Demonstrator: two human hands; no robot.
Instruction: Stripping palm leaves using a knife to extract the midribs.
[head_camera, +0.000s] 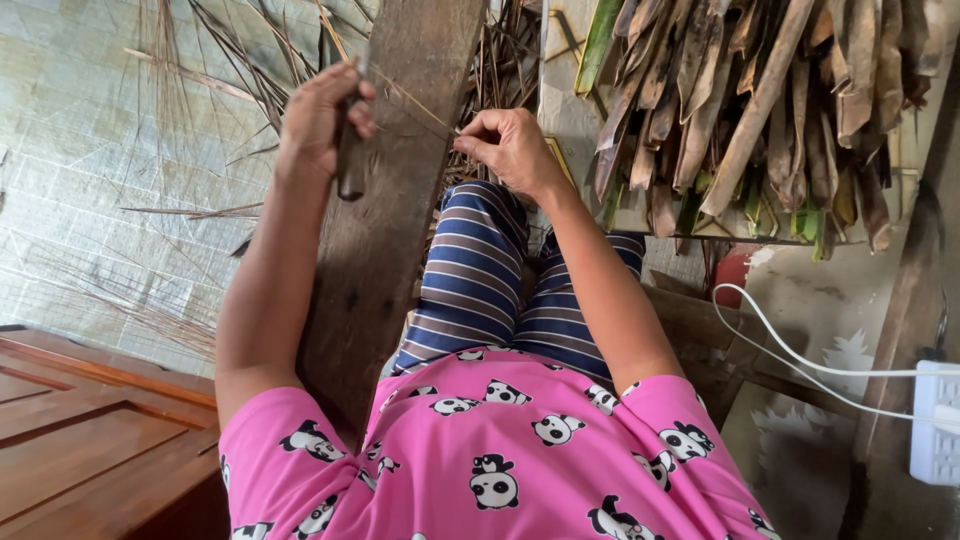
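Note:
My left hand (322, 115) is closed around the dark handle of a knife (350, 165), held over a long weathered wooden plank (385, 210) that slants across my lap. My right hand (508, 148) pinches one end of a thin pale leaf rib (415, 108). The rib runs taut from my right fingers up to my left hand, across the plank's top. My legs in blue striped trousers lie beside the plank, under my right forearm.
A pile of dried brown palm leaf stalks (760, 110) rests on a board at upper right. Loose thin ribs (150, 250) are scattered on the tiled floor at left. A white cable (800, 360) leads to a power strip (935, 425) at right. A wooden door panel (90, 430) lies lower left.

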